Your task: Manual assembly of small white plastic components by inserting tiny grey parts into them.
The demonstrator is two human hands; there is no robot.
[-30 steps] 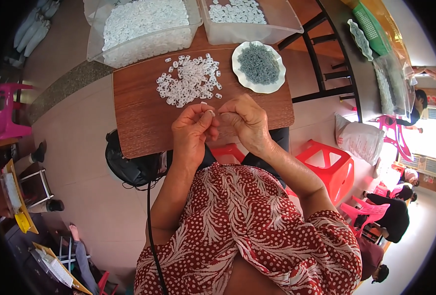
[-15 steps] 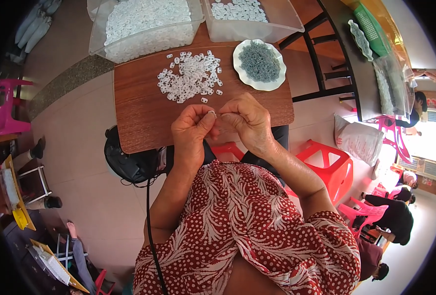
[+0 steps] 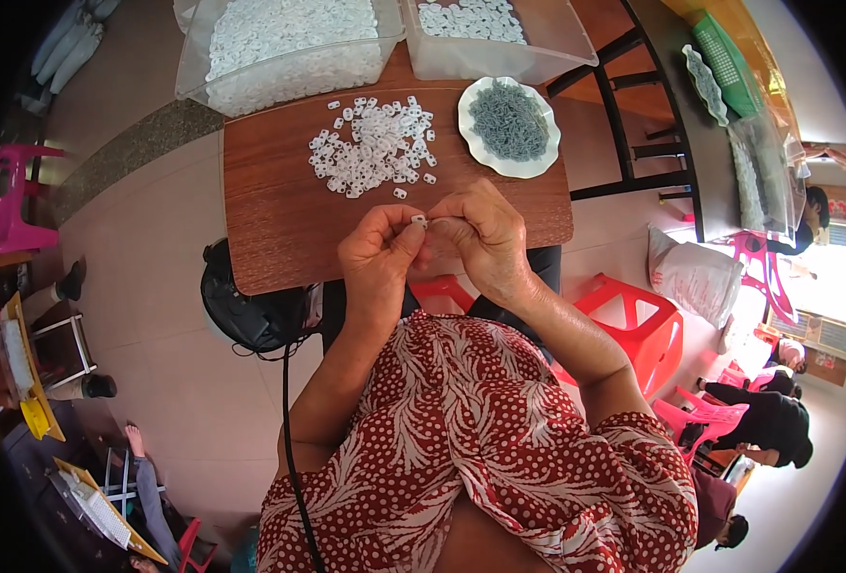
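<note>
Because the small white plastic piece (image 3: 419, 221) you hold is tiny and looks rigid and very light, it will likely slip or flick away if you squeeze unevenly; take it by its flat faces at the very tips. Your left hand (image 3: 377, 260) and right hand (image 3: 481, 239) meet above the tabletop's near edge, fingers pressed together and pinching that one piece between them. Whether a second part sits in your right fingers I cannot tell.

Count what lies before you. One loose heap of white pieces (image 3: 373, 146) sits on the brown tabletop (image 3: 270, 215) toward its far edge, near the middle; the pieces are too many and too small to count, and a few strays lie just on the near side of it. One white plate (image 3: 491, 159) stands toward the far right corner, filled with grey-green small parts (image 3: 509, 119), also past counting; these look like thin wire bits, springy and apt to tangle. Two clear plastic tubs rest at the far edge: the left tub (image 3: 194, 72) heaped with white pieces, the right tub (image 3: 557, 48) holding only a thin layer.
</note>
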